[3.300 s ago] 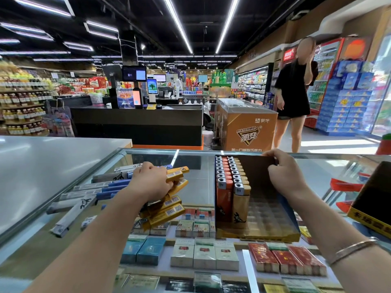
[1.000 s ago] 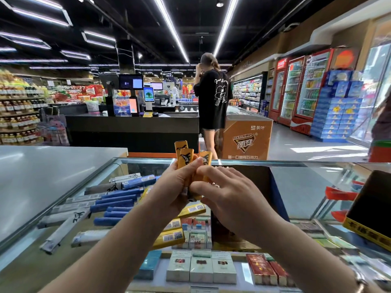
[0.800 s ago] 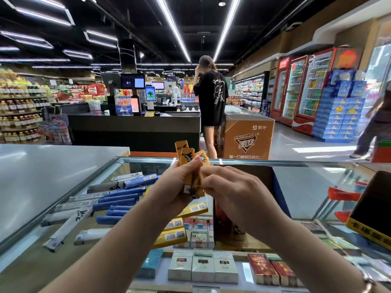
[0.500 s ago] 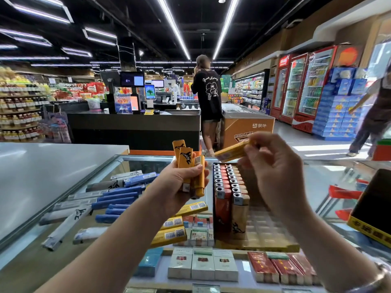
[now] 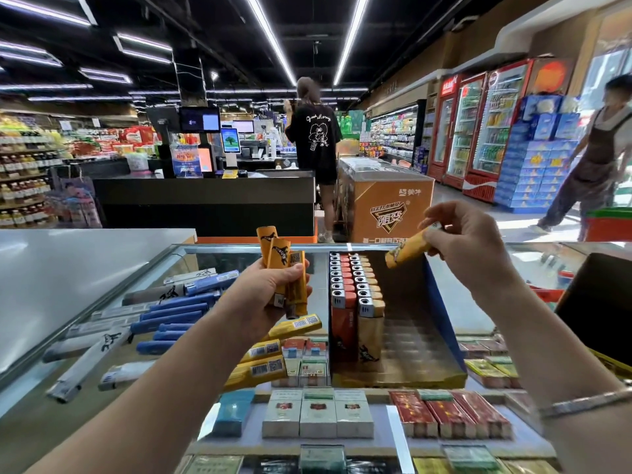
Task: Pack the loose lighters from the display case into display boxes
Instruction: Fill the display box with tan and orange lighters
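Lighter packing at glass display case (image 5: 239, 249)

Left hand (image 5: 270, 295) grips a bundle of yellow lighters (image 5: 285, 268); right hand (image 5: 468, 244) pinches one yellow lighter (image 5: 407, 249) above the partly filled display box (image 5: 393, 319).

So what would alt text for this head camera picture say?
Over a glass counter, the right hand pinches one yellow lighter above a part-filled display box; the left hand grips a bunch of yellow lighters.

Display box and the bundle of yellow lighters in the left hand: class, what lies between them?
Head view: only bare glass countertop separates the left hand bundle from the display box.
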Available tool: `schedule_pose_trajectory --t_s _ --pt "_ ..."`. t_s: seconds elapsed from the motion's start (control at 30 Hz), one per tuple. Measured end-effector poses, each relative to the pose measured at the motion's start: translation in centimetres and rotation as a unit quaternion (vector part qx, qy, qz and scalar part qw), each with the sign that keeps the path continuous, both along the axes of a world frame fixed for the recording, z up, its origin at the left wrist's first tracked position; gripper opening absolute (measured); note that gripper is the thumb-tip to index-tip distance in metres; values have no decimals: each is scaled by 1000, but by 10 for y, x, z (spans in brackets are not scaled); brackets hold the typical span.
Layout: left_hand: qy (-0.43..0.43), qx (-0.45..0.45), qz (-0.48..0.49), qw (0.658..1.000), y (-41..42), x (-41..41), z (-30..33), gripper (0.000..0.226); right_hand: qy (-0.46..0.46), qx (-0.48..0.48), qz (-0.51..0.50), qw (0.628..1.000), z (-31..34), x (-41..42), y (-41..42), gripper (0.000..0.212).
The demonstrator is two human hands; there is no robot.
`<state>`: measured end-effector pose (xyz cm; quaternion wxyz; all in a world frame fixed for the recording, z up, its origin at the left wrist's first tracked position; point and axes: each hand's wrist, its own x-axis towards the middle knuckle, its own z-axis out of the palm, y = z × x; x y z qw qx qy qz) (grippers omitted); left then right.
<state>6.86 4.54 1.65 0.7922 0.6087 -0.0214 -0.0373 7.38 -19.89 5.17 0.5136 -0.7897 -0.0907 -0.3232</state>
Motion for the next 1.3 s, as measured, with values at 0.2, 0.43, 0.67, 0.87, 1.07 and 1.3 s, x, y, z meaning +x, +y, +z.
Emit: schedule_pose_trajectory --t_s 0.2,0.43,0.67,0.87,1.07,1.3 --pt "8 28 -15 999 -2 0 -1 12 10 -156 -44 987 -1 0 -9 26" --pt "15 34 -18 999 -4 0 -1 15 -1 -283 -39 958 -12 3 -8 31" --pt "18 35 -30 999 -4 0 -2 17 -28 -320 -49 946 -15 3 -5 30" --pt "25 34 -30 999 -5 -1 -2 20 -27 -336 -52 940 -18 5 -1 21" --pt "33 30 -27 999 -6 -3 1 23 -21 -308 -67 949 -20 7 -4 15" --pt "28 28 -31 999 -7 -6 4 19 -7 -408 -158 899 -21 5 -4 15"
